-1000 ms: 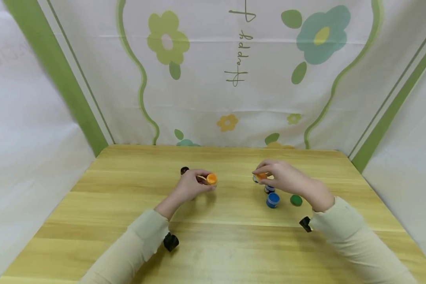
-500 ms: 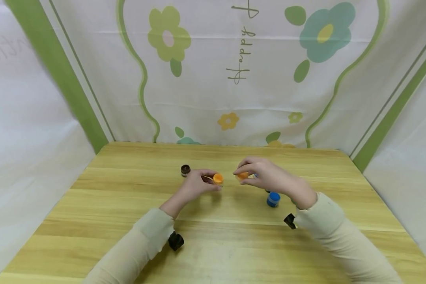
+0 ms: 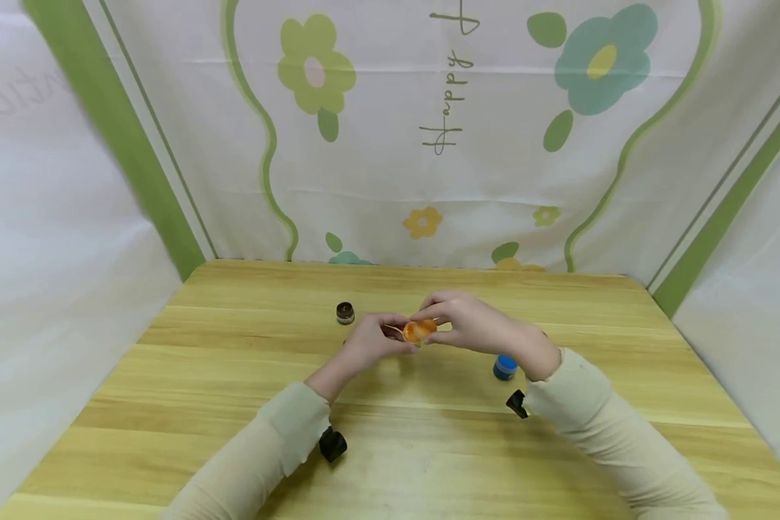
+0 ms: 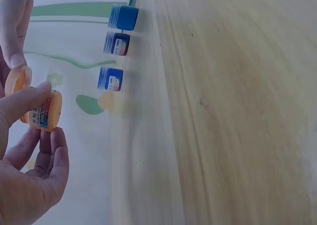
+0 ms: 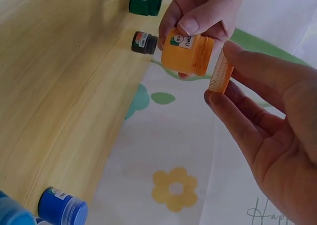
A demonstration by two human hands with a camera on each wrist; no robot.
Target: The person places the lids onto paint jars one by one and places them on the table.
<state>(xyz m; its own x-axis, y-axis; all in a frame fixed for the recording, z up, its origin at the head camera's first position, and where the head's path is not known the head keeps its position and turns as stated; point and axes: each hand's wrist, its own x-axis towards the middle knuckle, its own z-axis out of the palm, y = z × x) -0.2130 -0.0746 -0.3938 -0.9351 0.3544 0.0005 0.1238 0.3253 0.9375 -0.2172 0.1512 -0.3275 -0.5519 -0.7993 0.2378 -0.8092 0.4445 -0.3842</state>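
My left hand (image 3: 370,341) grips a small orange paint jar (image 5: 181,51) between thumb and fingers, raised above the table. The jar's threaded mouth is uncovered and faces my right hand (image 3: 471,323). That hand pinches a ridged, clear-edged orange lid (image 5: 221,75) by its rim. In the right wrist view the lid stands just off the jar's mouth, with a narrow gap between them. From the left wrist view the lid (image 4: 19,81) looks tilted beside the jar (image 4: 47,111).
A brown jar (image 3: 345,313) stands left of the hands. A green jar (image 5: 144,3) and a dark jar (image 5: 143,42) show past the left hand. Several blue jars (image 4: 124,18) stand in a row on the right, partly under the right arm. A patterned cloth (image 3: 364,166) hangs behind the table.
My right hand has carried the lid leftward from beside the blue jars to the orange jar's mouth. My left hand has shifted slightly right with the jar, leaving the brown jar in fuller view.
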